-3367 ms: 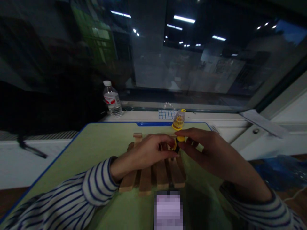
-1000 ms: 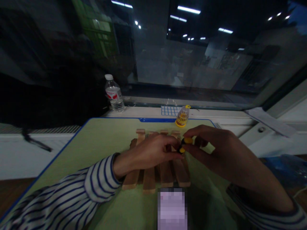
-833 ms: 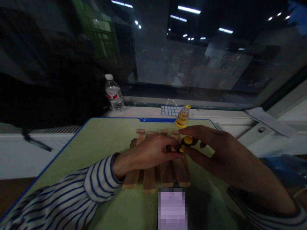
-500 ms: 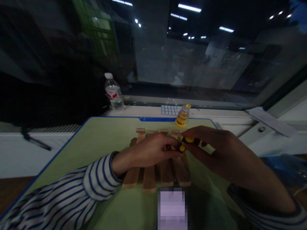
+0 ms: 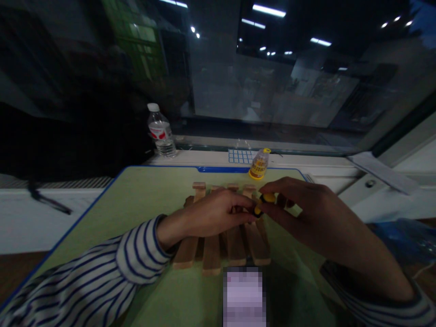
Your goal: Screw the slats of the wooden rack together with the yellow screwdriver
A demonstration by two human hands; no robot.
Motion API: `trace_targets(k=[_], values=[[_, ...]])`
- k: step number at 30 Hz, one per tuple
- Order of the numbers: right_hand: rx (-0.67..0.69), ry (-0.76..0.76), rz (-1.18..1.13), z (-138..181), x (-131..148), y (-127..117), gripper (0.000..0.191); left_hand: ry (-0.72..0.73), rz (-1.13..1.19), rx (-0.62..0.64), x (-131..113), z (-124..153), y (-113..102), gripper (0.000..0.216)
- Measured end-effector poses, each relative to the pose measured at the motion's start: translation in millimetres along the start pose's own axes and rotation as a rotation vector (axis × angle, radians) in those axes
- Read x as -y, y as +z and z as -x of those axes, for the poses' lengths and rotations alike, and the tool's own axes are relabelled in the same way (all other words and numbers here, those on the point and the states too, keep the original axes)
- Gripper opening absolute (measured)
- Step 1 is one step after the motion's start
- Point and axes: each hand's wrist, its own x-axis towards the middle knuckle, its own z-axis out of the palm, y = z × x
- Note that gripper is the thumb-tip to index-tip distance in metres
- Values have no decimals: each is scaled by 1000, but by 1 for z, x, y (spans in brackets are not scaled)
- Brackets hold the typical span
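Observation:
My right hand (image 5: 308, 211) pinches a small yellow-and-black piece (image 5: 269, 198) between thumb and fingertips. Just below and left of it, a second small yellow-and-black piece (image 5: 258, 210) sits in the closed fingertips of my left hand (image 5: 220, 211). The two pieces are very close; whether they touch, I cannot tell. My left hand lies over a set of wooden slats (image 5: 211, 256) placed side by side on the table, and hides their middle. The exact kind of the small pieces does not show.
On the pale green, blue-edged table (image 5: 143, 195) a small bottle with yellow trim (image 5: 259, 164) stands at the back. A water bottle (image 5: 161, 134) is on the windowsill beyond. A phone-like pixelated screen (image 5: 244, 297) lies in front of the slats.
Hardly anything differs. The right hand's piece has turned or shifted slightly, and shows a little apart from the left hand's piece.

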Motion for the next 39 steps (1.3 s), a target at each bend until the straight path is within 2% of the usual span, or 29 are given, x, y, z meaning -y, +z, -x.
trace_targets(k=[4,7,12,16,21,32,39], values=[[-2,-8,-5,0,-1,1,11,2,-102,-99,-4,0,3,21],[5,-17,4,1,0,0,14,9,-169,-123,-5,0,5,20],[-1,-49,-24,3,1,-2,30,11,-205,-85,-4,-1,4,22],[33,-68,-82,2,0,-1,17,6,-185,-69,-2,-2,2,19],[-1,-57,-35,1,-1,1,20,5,-140,-53,0,-2,2,21],[-1,-30,-5,0,0,1,7,40,-85,2,-2,-2,-1,20],[3,-28,19,0,0,0,15,25,-67,37,-3,-2,-2,19]])
